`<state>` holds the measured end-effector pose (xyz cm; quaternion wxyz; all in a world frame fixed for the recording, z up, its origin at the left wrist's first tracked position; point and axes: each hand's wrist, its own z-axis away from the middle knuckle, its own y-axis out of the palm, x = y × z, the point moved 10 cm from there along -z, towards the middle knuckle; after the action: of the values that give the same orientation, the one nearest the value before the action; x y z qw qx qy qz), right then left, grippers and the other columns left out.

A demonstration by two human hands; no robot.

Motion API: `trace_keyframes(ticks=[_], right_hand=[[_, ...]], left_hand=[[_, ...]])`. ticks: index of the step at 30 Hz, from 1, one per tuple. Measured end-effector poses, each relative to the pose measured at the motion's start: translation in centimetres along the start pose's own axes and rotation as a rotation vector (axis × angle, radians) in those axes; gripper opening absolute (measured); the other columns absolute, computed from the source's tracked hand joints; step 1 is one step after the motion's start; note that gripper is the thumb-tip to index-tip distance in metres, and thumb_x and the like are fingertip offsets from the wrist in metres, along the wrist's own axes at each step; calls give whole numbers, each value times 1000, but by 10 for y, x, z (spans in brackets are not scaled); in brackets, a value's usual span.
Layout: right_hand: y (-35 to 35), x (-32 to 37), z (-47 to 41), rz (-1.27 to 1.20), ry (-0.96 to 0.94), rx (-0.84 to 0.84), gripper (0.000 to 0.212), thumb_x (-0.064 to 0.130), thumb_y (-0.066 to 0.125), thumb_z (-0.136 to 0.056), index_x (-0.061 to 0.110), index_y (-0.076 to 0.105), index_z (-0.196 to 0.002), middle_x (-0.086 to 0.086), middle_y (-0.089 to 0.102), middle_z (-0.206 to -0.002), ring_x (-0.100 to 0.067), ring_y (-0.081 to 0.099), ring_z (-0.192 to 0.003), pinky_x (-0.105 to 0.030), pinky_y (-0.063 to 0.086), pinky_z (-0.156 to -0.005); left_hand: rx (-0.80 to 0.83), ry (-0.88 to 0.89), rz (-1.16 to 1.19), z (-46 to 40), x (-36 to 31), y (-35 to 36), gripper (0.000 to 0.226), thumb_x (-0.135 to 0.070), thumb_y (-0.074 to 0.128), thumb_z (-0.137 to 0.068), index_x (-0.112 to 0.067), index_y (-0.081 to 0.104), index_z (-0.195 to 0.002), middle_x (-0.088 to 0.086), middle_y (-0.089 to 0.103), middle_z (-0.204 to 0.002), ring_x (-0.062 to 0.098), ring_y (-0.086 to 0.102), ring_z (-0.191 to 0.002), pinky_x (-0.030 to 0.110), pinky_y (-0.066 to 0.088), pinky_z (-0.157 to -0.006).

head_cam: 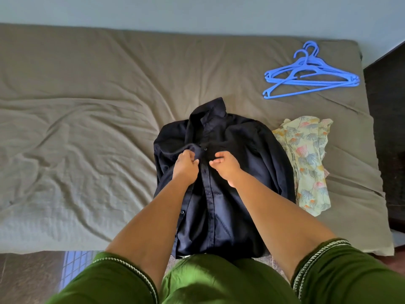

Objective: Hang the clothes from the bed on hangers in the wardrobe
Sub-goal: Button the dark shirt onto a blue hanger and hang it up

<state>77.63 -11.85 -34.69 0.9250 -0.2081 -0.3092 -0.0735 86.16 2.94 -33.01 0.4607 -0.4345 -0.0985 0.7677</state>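
A dark navy button-front shirt (221, 172) lies face up on the bed (87, 106), collar pointing away from the person, hem at the near edge. Both hands work at its placket, about chest height of the garment.

Step in hand, as judged: undoing the front buttons so a hanger can be slipped inside. To do this well, each side of the placket should be held close to the button, the cloth kept slack rather than pulled, and the buttons taken in order from the collar downward. The upper buttons alone should suffice to admit a hanger.

Left hand (186, 164): fingers curled, pinching a fold of the shirt front just left of the placket. Right hand (225, 164): fingers curled inward at the placket's right edge, thumb and fingertips close together; it appears to pinch the cloth, though the exact contact is not sharply shown.

Just beyond the right hand's outer side, a floral-print garment (306, 159) lies crumpled, touching the shirt's edge. Farther off, ahead and to the right, a small pile of blue plastic hangers (311, 75) rests on the bed, well apart from both hands. The wardrobe is not identifiable in view.
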Motion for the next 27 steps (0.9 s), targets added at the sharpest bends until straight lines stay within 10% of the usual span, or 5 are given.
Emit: trace_keyframes(ticks=[4,8,21,27], right_hand=[[11,-31,20,279,1,-6,11,14,69,-85,13,63,-94,-3,66,-93,-16,60,-85,-20,40,-70],[44,-79,40,504,29,88,3,17,63,-88,15,61,-89,-8,68,-105,-24,63,-103,-29,48,-90],[71,-157,48,677,100,30,46,35,65,-89,8,47,-122,-13,56,-119,-34,59,-109,-39,52,-84],[77,-172,43,726,25,-9,37,11,62,-88,6,46,-121,-15,59,-120,-35,58,-113,-38,50,-89]], left_hand=[[-35,-38,-144,21,44,0,6,-16,58,-90,-11,61,-90,6,67,-91,27,59,-94,33,46,-80],[67,-45,-340,46,96,21,25,-30,71,-84,-10,56,-92,8,62,-96,27,59,-94,37,48,-78],[91,-15,-557,68,151,60,21,-25,62,-90,-8,55,-99,12,61,-103,34,60,-98,36,45,-72],[-25,-10,-540,79,168,67,7,-14,51,-92,-8,51,-94,12,56,-105,29,52,-93,37,44,-71]])
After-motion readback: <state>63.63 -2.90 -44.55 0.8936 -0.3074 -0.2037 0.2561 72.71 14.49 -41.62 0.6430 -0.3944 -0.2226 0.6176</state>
